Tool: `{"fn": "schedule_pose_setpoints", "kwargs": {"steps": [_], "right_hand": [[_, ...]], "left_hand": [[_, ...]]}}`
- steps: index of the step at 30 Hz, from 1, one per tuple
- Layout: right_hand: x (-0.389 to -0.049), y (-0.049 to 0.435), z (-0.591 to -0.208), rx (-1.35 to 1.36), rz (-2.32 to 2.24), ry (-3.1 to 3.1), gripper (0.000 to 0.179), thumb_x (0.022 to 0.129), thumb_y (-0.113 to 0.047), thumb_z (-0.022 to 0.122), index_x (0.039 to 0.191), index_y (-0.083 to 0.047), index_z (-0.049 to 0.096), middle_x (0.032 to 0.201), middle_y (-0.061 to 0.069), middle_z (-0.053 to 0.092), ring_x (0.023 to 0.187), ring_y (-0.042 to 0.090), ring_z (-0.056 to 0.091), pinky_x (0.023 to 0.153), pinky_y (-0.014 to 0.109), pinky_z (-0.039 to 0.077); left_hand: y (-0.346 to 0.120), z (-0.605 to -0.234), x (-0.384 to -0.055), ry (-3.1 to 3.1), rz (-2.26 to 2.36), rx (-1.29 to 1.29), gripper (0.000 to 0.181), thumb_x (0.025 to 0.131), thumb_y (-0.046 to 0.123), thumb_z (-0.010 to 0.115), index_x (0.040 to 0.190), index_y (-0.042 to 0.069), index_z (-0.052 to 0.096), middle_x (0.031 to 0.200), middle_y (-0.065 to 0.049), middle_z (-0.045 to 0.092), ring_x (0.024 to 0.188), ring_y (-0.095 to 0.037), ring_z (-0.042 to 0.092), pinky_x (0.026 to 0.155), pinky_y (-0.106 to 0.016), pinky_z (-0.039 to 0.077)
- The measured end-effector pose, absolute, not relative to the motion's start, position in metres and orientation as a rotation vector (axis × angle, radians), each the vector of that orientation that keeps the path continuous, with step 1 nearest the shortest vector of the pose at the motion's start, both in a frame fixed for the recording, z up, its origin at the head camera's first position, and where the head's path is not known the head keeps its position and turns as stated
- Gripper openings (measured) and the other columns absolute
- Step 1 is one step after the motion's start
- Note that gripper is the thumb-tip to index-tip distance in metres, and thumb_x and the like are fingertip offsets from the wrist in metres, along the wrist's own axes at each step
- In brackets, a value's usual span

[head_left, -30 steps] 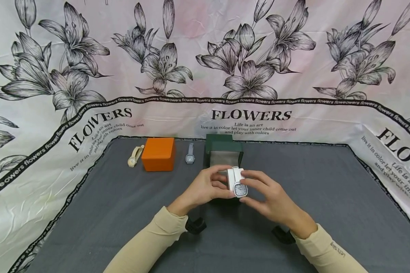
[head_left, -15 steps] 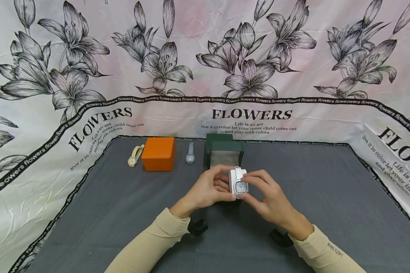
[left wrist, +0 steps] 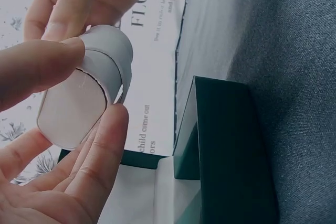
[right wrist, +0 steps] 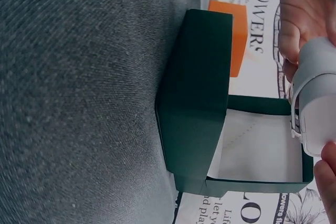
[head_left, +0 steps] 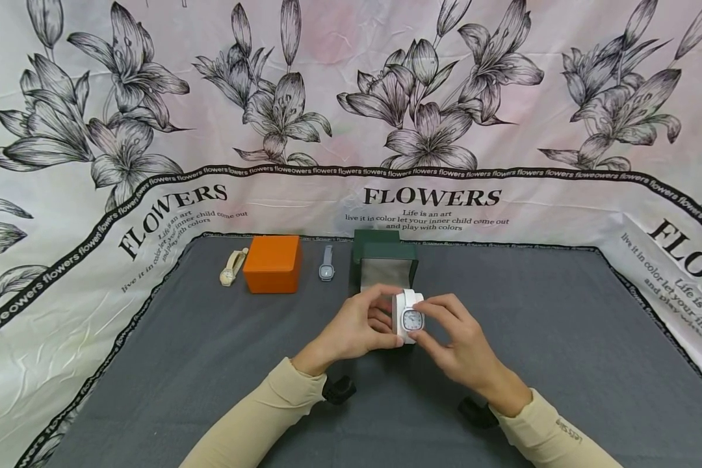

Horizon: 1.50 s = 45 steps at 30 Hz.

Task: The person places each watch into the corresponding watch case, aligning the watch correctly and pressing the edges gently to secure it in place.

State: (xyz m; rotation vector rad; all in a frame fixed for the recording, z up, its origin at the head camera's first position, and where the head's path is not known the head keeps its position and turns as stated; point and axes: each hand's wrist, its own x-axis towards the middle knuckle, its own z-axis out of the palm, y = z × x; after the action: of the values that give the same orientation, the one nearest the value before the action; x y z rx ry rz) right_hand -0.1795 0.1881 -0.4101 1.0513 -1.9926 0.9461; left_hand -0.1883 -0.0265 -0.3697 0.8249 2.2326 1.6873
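Observation:
A white watch (head_left: 412, 320) with a squarish face is wrapped around a white watch cushion (left wrist: 71, 111). My left hand (head_left: 355, 328) grips the cushion by its ends, thumb nearer me and fingers on the far side. From the right, my right hand (head_left: 465, 344) pinches the watch at its face, between thumb and fingers. Beneath both hands stands an open green watch box (right wrist: 194, 93), its lid raised and its inside pale. The hands hide part of the box in the head view.
An orange box (head_left: 272, 265) stands at the back left. Left of it lies a cream watch (head_left: 229, 270), and right of it a blue-grey watch (head_left: 326, 266). A flower-printed cloth (head_left: 292, 195) rises behind the grey table cover (head_left: 181, 364).
The watch and cushion have tilted slightly more upright and shifted a little to the right. My right hand has drawn slightly lower and left, fingers still at the watch face.

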Motion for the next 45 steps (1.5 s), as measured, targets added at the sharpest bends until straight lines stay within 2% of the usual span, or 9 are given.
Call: {"fn": "schedule_pose_setpoints", "kwargs": {"steps": [4,11,16,24,28,34,41,45], "right_hand": [[-0.180,0.188,-0.410,1.028,0.943,-2.002,0.038,0.093,-0.035,0.062,0.111,-0.002,0.066,0.105,0.010,0.057,0.092,0.019,0.056,0.084,0.017,0.043],[-0.182,0.189,-0.409,1.033,0.966,-1.997,0.038,0.092,-0.036,0.064,0.110,-0.002,0.066,0.105,0.010,0.058,0.091,0.020,0.056,0.082,0.018,0.043],[-0.182,0.191,-0.407,1.060,0.974,-2.015,0.039,0.090,-0.034,0.067,0.113,-0.002,0.065,0.108,0.011,0.057,0.094,0.021,0.056,0.084,0.018,0.043],[-0.180,0.202,-0.401,1.018,0.980,-2.257,0.071,0.070,-0.022,0.086,0.131,-0.007,0.053,0.133,0.009,0.048,0.121,0.023,0.047,0.099,0.021,0.036],[-0.180,0.205,-0.401,0.992,0.975,-2.336,0.074,0.069,-0.021,0.086,0.133,-0.010,0.051,0.137,0.007,0.048,0.125,0.022,0.046,0.101,0.024,0.037],[-0.184,0.206,-0.404,1.040,0.968,-2.305,0.076,0.068,-0.021,0.087,0.133,-0.010,0.051,0.137,0.002,0.050,0.123,0.020,0.048,0.101,0.021,0.035],[-0.183,0.206,-0.404,1.029,0.968,-2.378,0.074,0.070,-0.023,0.086,0.134,-0.010,0.051,0.134,0.008,0.052,0.123,0.021,0.048,0.102,0.023,0.036],[-0.184,0.207,-0.407,1.029,0.966,-2.383,0.075,0.070,-0.024,0.087,0.134,-0.010,0.051,0.132,0.007,0.053,0.121,0.021,0.050,0.101,0.023,0.037]], "left_hand": [[-0.027,-0.359,-0.181,2.225,1.679,0.834,0.067,0.075,-0.010,0.075,0.134,0.002,0.046,0.108,-0.021,0.057,0.091,-0.037,0.064,0.078,-0.032,0.055],[-0.026,-0.357,-0.180,2.224,1.690,0.806,0.068,0.076,-0.007,0.075,0.136,0.004,0.047,0.108,-0.020,0.057,0.092,-0.037,0.064,0.077,-0.028,0.055],[-0.027,-0.359,-0.181,2.215,1.700,0.808,0.069,0.076,-0.007,0.075,0.138,0.004,0.046,0.109,-0.020,0.057,0.092,-0.037,0.063,0.078,-0.031,0.055],[-0.032,-0.357,-0.186,2.183,1.736,0.816,0.071,0.075,-0.007,0.075,0.139,0.003,0.045,0.112,-0.019,0.059,0.092,-0.035,0.064,0.082,-0.039,0.054],[-0.034,-0.358,-0.188,2.164,1.728,0.832,0.071,0.075,-0.007,0.076,0.138,0.003,0.045,0.112,-0.020,0.059,0.092,-0.034,0.064,0.082,-0.039,0.054],[-0.035,-0.360,-0.190,2.119,1.747,0.838,0.071,0.075,-0.008,0.076,0.138,0.002,0.045,0.111,-0.020,0.059,0.092,-0.039,0.063,0.081,-0.039,0.054],[-0.035,-0.388,-0.205,2.160,1.709,0.837,0.074,0.074,0.002,0.081,0.139,0.017,0.048,0.114,-0.009,0.058,0.088,-0.020,0.065,0.078,-0.029,0.055],[-0.035,-0.389,-0.204,2.212,1.649,0.874,0.077,0.073,0.002,0.082,0.140,0.016,0.046,0.124,-0.007,0.051,0.090,-0.018,0.065,0.076,-0.028,0.055]]}}
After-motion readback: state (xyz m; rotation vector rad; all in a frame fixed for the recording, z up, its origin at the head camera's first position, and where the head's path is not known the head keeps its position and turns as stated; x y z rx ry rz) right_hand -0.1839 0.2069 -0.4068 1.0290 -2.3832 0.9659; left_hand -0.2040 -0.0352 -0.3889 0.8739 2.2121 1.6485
